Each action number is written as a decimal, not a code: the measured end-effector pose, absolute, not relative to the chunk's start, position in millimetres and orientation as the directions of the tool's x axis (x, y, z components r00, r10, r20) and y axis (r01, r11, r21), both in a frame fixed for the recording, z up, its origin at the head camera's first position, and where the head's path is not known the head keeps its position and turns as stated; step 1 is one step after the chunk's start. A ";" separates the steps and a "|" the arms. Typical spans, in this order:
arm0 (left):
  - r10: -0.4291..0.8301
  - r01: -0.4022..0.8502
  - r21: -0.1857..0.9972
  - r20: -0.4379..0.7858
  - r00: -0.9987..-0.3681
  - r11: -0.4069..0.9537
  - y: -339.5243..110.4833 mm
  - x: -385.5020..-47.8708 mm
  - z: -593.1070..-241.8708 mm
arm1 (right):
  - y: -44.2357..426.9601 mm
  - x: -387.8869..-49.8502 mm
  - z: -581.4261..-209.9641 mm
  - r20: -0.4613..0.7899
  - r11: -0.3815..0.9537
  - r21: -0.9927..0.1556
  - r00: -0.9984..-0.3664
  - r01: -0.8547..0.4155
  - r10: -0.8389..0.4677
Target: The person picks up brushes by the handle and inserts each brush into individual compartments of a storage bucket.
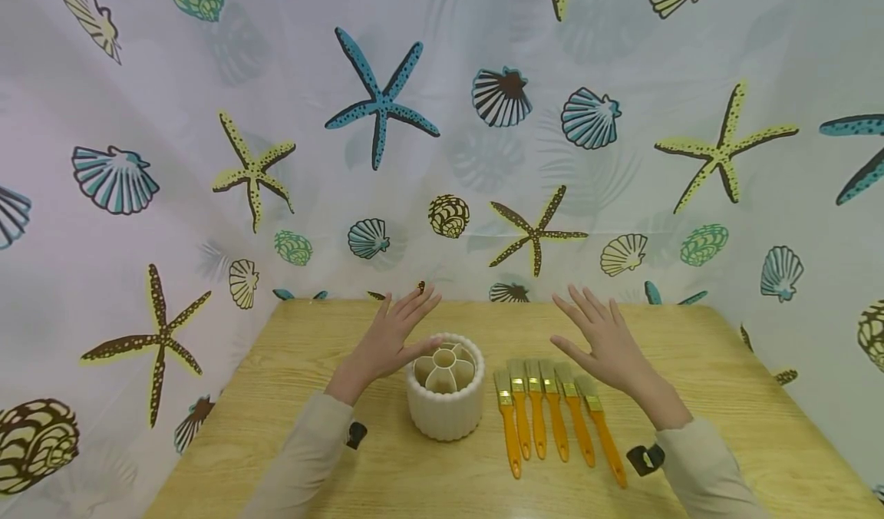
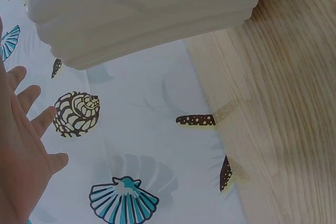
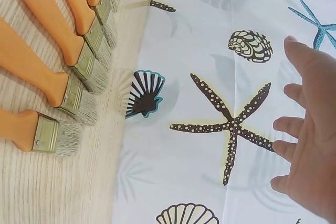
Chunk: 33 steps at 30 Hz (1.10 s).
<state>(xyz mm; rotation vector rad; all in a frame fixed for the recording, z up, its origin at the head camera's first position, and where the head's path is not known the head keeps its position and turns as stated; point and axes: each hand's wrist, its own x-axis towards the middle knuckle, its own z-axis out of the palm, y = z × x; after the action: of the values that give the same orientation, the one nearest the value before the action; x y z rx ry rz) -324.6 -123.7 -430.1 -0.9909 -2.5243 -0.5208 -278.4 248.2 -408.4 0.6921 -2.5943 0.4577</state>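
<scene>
My left hand [image 1: 388,340] is raised with spread fingers beside a white ribbed round holder [image 1: 445,408], whose inside is split into several compartments around a central ring. In the left wrist view the holder's wall [image 2: 142,9] fills the top, apart from the hand [image 2: 26,140]. Several paintbrushes [image 1: 555,419] with orange handles and pale bristles lie side by side to the right of the holder. Above and right of them my right hand [image 1: 611,350] hovers, fingers straight and holding nothing. The right wrist view shows the brushes [image 3: 50,17] and that hand [image 3: 315,140] well apart.
A light wooden table [image 1: 290,365] carries everything. Behind and along both sides hangs a white curtain [image 1: 414,181] printed with starfish and shells. Dark bands sit at both cuffs, on the left wrist [image 1: 356,434] and the right wrist [image 1: 645,460].
</scene>
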 end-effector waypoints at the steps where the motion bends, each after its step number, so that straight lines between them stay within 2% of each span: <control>1: 0.561 0.703 0.202 0.471 -0.680 0.682 -123.7 -324.2 -430.5 | 248.8 -278.2 -409.0 0.469 0.823 -0.206 -0.791 -0.530 -0.392; 33: 0.584 0.732 0.301 0.453 -0.673 0.611 -132.2 -312.5 -440.5 | 257.3 -275.4 -428.2 0.479 0.824 -0.270 -0.812 -0.499 -0.335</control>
<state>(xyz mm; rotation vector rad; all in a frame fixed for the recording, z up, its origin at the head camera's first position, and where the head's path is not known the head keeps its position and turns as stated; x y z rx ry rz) -312.5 -132.2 -440.5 -1.0665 -2.5294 -0.6767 -275.4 257.3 -428.2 0.6221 -2.5897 0.5431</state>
